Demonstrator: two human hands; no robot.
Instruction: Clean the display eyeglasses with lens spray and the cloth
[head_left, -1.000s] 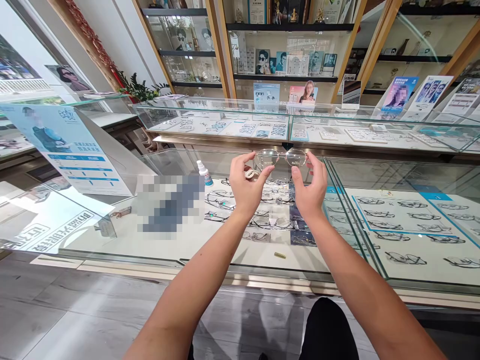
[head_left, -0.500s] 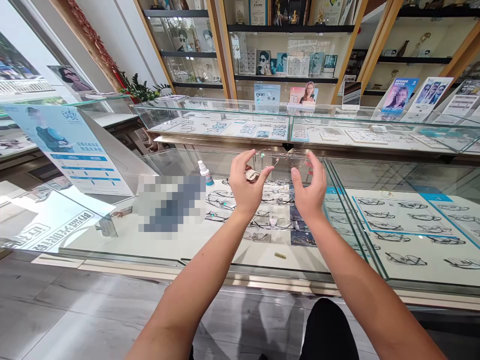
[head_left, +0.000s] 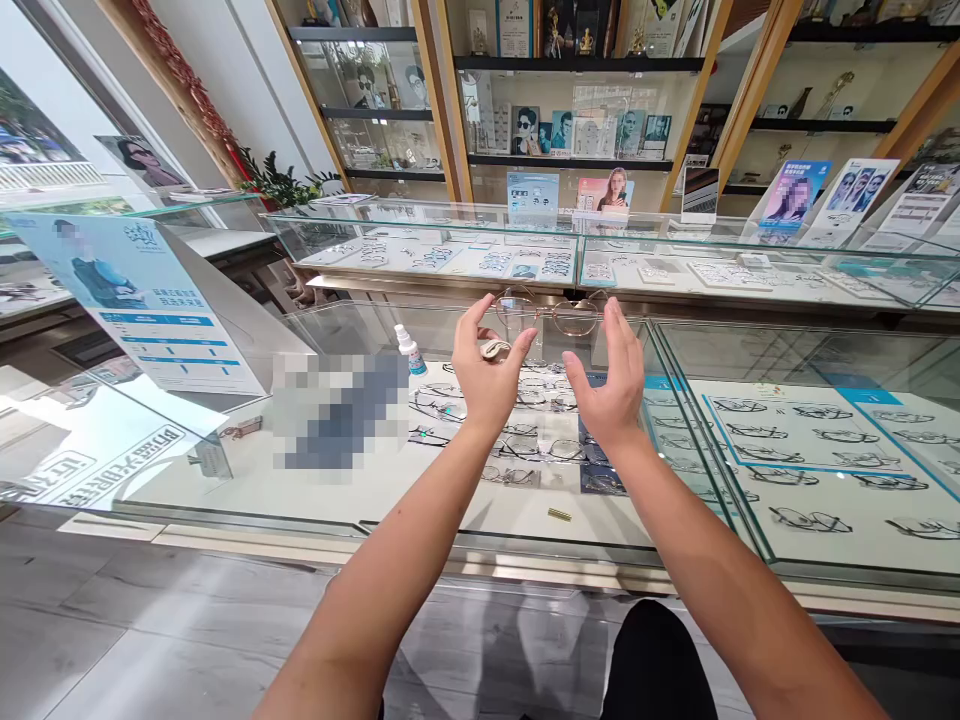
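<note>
Glasses (head_left: 571, 318) Held Crosswise Above Shop Counter (head_left: 315, 505), One Hand on the Frame

From my distant seat, reading left to right through the head camera, I see a blue-and-white sign (head_left: 135, 290) propped at the near left. Next comes a pixelated patch (head_left: 341, 412) that hides whatever lies there, with a small white bottle (head_left: 409, 352) standing just beyond it.

My left hand (head_left: 491, 375) comes next and is plainly the nearer one: its forefinger and thumb are closed on the left end of the glasses, and a pale cloth (head_left: 493, 349) is tucked inside the same hand. The glasses reach rightward from that pinch, raised in the air over the counter. Their long axis runs from one hand toward the other, across my line of view, with the right lens sitting slightly lower than the left.

At the far end waits my right hand (head_left: 611, 385), fingers extended and thumb spread well away from them. Its fingertips stand just beside the right end of the frame; I cannot tell whether they touch it. The thumb hangs below the right lens, apart from the rim.

Below the hands, rows of spectacles (head_left: 566, 449) lie in the counter; farther right, a blue-edged tray (head_left: 795, 458) carries more.
</note>
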